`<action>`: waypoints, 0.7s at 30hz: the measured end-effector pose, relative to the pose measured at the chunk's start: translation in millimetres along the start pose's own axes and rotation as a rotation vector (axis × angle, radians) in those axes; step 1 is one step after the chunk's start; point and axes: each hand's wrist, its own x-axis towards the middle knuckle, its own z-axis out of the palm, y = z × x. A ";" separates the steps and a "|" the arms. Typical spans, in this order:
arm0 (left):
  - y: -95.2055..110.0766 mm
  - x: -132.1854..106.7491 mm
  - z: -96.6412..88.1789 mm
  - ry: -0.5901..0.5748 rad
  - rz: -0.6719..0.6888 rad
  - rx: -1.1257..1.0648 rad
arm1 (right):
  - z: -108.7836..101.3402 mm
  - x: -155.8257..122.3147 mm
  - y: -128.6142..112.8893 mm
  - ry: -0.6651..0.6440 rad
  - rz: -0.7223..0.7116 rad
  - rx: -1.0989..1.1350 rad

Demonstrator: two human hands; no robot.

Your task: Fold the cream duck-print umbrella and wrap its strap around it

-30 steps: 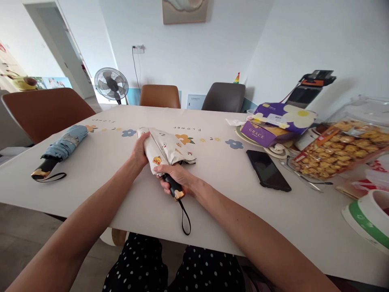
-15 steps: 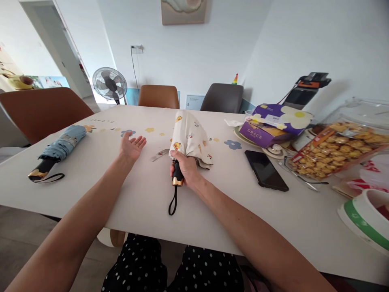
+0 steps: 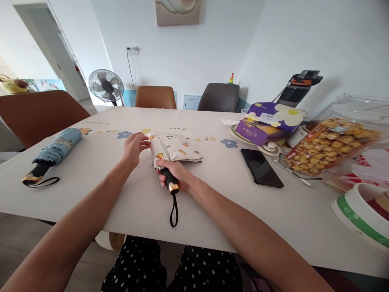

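A folded cream umbrella (image 3: 176,147) with small cartoon prints lies on the white table (image 3: 136,198) in front of me. My right hand (image 3: 179,175) is wrapped round its black handle (image 3: 169,181), and a black wrist strap (image 3: 174,211) trails toward the table's near edge. My left hand (image 3: 135,147) hovers at the left side of the canopy, fingers loosely apart and just touching the fabric.
A folded blue umbrella (image 3: 51,156) lies at the far left. A black phone (image 3: 261,168) lies right of the cream umbrella. Behind it are a purple box (image 3: 267,123), a snack packet (image 3: 331,146) and a green-rimmed bowl (image 3: 361,213). Chairs and a fan (image 3: 106,86) stand beyond the table.
The cream umbrella, tilted upright half a second ago, has been laid back down on the table. My left hand, then open away from it, has moved right to touch the canopy.
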 end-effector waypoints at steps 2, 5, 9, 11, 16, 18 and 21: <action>3.5 -9.0 11.2 -0.034 0.168 0.128 | -1.0 -0.7 -2.0 -0.017 0.008 0.016; 13.2 -20.3 34.2 -0.154 0.367 0.287 | -4.7 0.8 -3.2 -0.057 0.016 0.045; 21.4 -26.7 74.1 -0.512 0.371 0.593 | -9.3 4.1 -1.5 -0.064 0.008 0.066; 17.7 -26.6 94.8 -0.711 0.344 0.772 | -10.8 4.9 -0.6 -0.070 0.001 0.064; -5.8 -22.8 135.3 -0.974 0.428 1.251 | -14.7 7.1 0.0 -0.107 -0.017 0.056; -13.0 -21.5 144.2 -0.973 0.445 1.357 | -16.9 9.0 0.2 -0.117 -0.022 0.080; -17.8 -21.0 149.8 -0.961 0.468 1.400 | -19.8 12.0 0.9 -0.125 -0.020 0.111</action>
